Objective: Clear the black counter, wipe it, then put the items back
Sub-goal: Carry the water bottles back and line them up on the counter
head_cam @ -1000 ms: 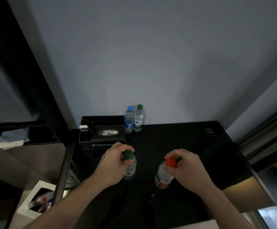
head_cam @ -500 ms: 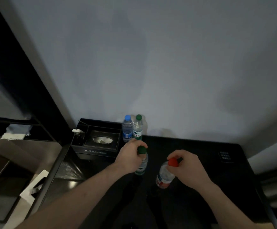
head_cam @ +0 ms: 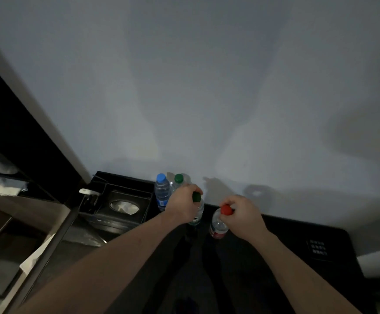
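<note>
Both hands have carried their bottles toward the wall: left hand (head_cam: 183, 206) clasps the green-capped bottle (head_cam: 197, 208), right hand (head_cam: 243, 215) the red-capped bottle (head_cam: 218, 223), by the necks, apparently returning them beside two standing bottles (head_cam: 162, 191) on the worktop (head_cam: 275, 257).

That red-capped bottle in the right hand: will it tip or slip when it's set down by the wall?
The red-capped bottle looks tall and narrow, so it probably tips easily if nudged. It appears mostly clear plastic, likely smooth, so it may slide on the glossy black counter. The right hand holds it near the cap, so it may swing.
</note>
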A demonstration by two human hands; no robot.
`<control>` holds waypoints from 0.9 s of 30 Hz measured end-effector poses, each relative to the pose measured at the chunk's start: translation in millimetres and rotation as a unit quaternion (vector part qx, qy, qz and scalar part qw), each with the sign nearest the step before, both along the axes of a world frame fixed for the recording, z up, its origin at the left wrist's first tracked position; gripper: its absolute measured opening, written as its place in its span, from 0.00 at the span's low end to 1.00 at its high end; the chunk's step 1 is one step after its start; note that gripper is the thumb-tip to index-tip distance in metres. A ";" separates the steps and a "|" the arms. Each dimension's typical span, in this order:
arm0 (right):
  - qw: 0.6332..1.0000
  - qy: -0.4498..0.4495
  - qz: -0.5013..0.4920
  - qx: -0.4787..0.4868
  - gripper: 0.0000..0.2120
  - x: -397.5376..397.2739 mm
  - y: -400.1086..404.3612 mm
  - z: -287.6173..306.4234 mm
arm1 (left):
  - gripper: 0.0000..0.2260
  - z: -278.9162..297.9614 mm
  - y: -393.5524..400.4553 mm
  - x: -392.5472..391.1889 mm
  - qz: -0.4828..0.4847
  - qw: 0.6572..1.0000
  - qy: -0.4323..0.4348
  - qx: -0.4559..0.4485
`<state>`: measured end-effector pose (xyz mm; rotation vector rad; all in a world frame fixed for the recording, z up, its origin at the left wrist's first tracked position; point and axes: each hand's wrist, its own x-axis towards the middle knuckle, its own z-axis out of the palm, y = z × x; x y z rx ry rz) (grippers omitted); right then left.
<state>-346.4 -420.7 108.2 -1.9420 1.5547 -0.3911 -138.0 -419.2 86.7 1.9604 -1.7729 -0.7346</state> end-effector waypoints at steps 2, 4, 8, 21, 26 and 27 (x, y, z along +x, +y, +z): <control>1.000 0.000 0.004 -0.002 0.07 4.3 -19.6 -8.2 | 0.13 -5.3 -15.9 -0.5 0.003 1.000 -0.006 0.005; 1.000 0.001 0.004 0.007 0.07 8.4 -36.4 -16.3 | 0.13 -11.7 -30.1 1.1 0.009 1.000 -0.010 0.008; 1.000 0.002 0.013 0.003 0.07 18.7 -61.8 -27.8 | 0.14 -21.4 -50.4 5.0 0.020 1.000 -0.015 0.009; 1.000 -0.006 0.001 0.020 0.18 44.5 -86.2 -47.0 | 0.20 -26.9 -64.2 5.7 -0.003 0.999 -0.053 0.003; 0.999 0.001 0.017 0.033 0.20 33.3 -66.5 -29.7 | 0.23 -10.5 -38.1 11.0 -0.023 0.997 -0.069 0.027; 0.999 -0.009 0.016 0.031 0.20 29.2 -57.3 -25.4 | 0.22 -5.0 -26.3 13.2 -0.023 0.998 -0.062 0.024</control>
